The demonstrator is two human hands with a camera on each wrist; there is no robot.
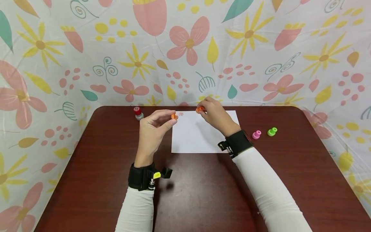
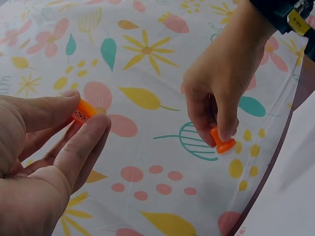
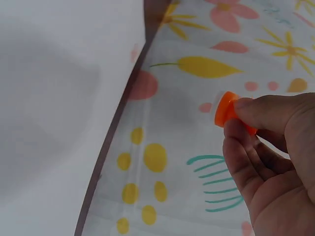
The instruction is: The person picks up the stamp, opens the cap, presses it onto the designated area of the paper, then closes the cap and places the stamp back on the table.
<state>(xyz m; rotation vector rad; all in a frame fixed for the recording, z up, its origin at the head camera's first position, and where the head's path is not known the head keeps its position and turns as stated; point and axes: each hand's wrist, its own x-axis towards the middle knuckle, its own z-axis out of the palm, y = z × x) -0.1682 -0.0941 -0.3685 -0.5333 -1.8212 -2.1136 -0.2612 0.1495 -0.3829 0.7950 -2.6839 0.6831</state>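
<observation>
Between thumb and fingertips my left hand (image 1: 153, 129) pinches a small orange cap-like piece (image 2: 84, 111) with dark print on its face, at the paper's left edge in the head view. My right hand (image 1: 216, 116) pinches an orange toy stamp (image 2: 223, 141), which has a narrow handle and a wider round end. That round end (image 3: 226, 109) shows past the thumb in the right wrist view. Both hands are raised and apart from each other. A white sheet of paper (image 1: 197, 138) lies below, with a small red print (image 1: 181, 114) near its top left corner.
A stamp with a red top and grey base (image 1: 138, 113) stands left of the paper. To the right are a pink stamp (image 1: 256, 134) and a green stamp (image 1: 272, 131) on the dark brown table (image 1: 197, 193). A flower-patterned cloth (image 1: 185, 80) hangs behind the table.
</observation>
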